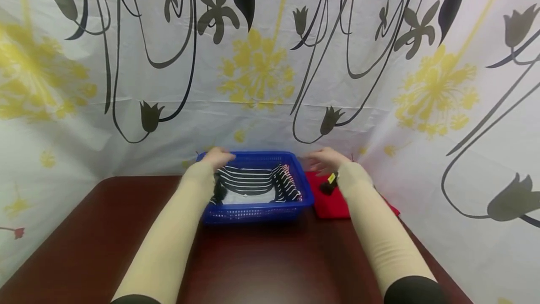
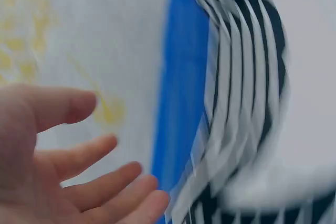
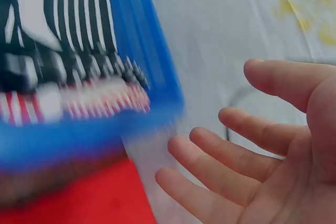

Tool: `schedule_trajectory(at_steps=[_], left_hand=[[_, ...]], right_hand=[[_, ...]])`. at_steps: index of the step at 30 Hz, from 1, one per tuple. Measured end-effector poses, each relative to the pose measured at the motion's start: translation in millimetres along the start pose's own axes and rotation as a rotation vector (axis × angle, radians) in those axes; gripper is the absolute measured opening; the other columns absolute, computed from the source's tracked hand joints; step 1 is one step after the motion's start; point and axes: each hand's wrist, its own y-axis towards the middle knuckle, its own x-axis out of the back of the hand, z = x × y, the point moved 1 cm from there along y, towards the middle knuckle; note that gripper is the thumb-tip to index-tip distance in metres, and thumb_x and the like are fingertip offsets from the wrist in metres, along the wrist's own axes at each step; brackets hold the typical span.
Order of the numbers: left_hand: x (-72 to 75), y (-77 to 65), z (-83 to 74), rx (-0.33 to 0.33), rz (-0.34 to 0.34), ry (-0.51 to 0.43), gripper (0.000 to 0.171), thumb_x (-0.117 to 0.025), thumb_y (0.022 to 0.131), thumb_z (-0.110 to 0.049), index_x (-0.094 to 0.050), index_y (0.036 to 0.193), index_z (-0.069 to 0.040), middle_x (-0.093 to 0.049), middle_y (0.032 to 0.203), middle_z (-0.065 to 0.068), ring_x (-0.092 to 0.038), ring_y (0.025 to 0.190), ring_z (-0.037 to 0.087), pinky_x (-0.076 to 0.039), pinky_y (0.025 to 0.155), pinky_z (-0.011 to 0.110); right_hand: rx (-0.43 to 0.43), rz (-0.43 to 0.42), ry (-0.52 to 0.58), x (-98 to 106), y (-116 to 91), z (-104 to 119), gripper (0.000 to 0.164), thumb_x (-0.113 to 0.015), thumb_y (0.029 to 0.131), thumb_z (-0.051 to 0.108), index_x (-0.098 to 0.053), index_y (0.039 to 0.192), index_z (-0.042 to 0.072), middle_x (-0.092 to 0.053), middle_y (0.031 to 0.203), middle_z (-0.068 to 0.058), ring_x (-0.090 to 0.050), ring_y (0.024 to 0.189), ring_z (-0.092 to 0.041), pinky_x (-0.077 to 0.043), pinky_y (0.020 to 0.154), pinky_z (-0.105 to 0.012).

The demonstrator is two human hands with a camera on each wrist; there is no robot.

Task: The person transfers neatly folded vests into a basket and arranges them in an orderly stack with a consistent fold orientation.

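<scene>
A blue plastic basket [image 1: 253, 212] stands at the back of the table, holding a black-and-white striped cloth item [image 1: 246, 179] with a white middle part. Over the basket's far left corner is my left hand [image 1: 217, 157]; its fingers look spread and hold nothing in the left wrist view [image 2: 100, 182]. Just off the basket's right side hovers my right hand [image 1: 325, 159], thumb and fingers apart with nothing between them in the right wrist view [image 3: 247, 166]. A pink-and-white striped edge [image 3: 105, 98] shows in the basket's corner.
Right of the basket lies a red cloth [image 1: 329, 208], with a small black thing bearing a yellow label [image 1: 332, 178] over it, partly behind the right wrist. The dark red-brown table [image 1: 261, 266] ends at a flower-patterned white curtain [image 1: 261, 125].
</scene>
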Motion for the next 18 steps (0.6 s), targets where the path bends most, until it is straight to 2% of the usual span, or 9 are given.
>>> schedule_trajectory(at_steps=[1, 4, 7, 11, 13, 15, 18], left_hand=[[-8.2, -0.5, -13.6, -0.024, -0.009, -0.078, 0.051, -0.052, 0.097, -0.023, -0.045, 0.136, 0.011, -0.047, 0.137, 0.029, -0.046, 0.125, 0.041, -0.043, 0.1, 0.048], [-41.1, 3.3, -54.2, -0.07, 0.02, -0.345, 0.051, -0.052, 0.1, -0.024, -0.042, 0.141, 0.005, -0.043, 0.143, 0.023, -0.041, 0.131, 0.037, -0.042, 0.102, 0.047], [-79.7, 6.7, -92.6, -0.131, 0.071, -0.503, 0.053, -0.053, 0.1, -0.024, -0.04, 0.144, 0.003, -0.041, 0.146, 0.02, -0.038, 0.134, 0.035, -0.039, 0.105, 0.047], [-132.2, 0.5, -137.0, -0.185, 0.125, -0.561, 0.059, -0.056, 0.098, -0.027, -0.036, 0.147, -0.001, -0.04, 0.148, 0.017, -0.038, 0.135, 0.033, -0.033, 0.109, 0.048], [-158.1, -4.8, -153.7, -0.172, 0.148, -0.562, 0.064, -0.058, 0.097, -0.031, -0.033, 0.149, -0.003, -0.036, 0.151, 0.015, -0.036, 0.136, 0.033, -0.03, 0.11, 0.048], [-183.2, -9.3, -166.1, -0.151, 0.155, -0.553, 0.068, -0.06, 0.095, -0.032, -0.031, 0.15, -0.005, -0.033, 0.153, 0.014, -0.033, 0.138, 0.032, -0.029, 0.111, 0.048], [-217.1, -12.7, -174.3, -0.102, 0.145, -0.537, 0.073, -0.063, 0.092, -0.034, -0.03, 0.151, -0.007, -0.027, 0.155, 0.014, -0.022, 0.143, 0.031, -0.026, 0.112, 0.049]], right_hand=[[0.002, -0.03, -0.024, 12, -4, -4, 0.058, -0.053, 0.099, 0.025, -0.036, 0.142, -0.011, -0.045, 0.137, -0.034, -0.054, 0.118, -0.042, -0.045, 0.097, -0.053], [0.006, -0.077, -0.114, 46, -18, -15, 0.061, -0.052, 0.099, 0.027, -0.034, 0.141, -0.014, -0.046, 0.135, -0.035, -0.057, 0.114, -0.041, -0.045, 0.096, -0.054], [0.014, -0.1, -0.205, 72, -32, -25, 0.061, -0.05, 0.1, 0.029, -0.035, 0.14, -0.015, -0.046, 0.134, -0.036, -0.055, 0.116, -0.044, -0.047, 0.093, -0.054], [0.002, -0.127, -0.276, 94, -46, -38, 0.057, -0.048, 0.1, 0.03, -0.042, 0.135, -0.014, -0.043, 0.135, -0.037, -0.048, 0.121, -0.05, -0.048, 0.09, -0.055], [0.0, -0.144, -0.306, 101, -50, -47, 0.055, -0.049, 0.099, 0.03, -0.046, 0.132, -0.014, -0.041, 0.136, -0.038, -0.047, 0.12, -0.052, -0.047, 0.091, -0.056], [0.003, -0.162, -0.331, 107, -52, -58, 0.053, -0.049, 0.099, 0.028, -0.048, 0.131, -0.014, -0.038, 0.138, -0.039, -0.046, 0.121, -0.053, -0.044, 0.094, -0.058], [-0.008, -0.18, -0.382, 117, -52, -80, 0.056, -0.05, 0.098, 0.03, -0.049, 0.131, -0.015, -0.038, 0.139, -0.037, -0.046, 0.12, -0.053, -0.04, 0.099, -0.058]])
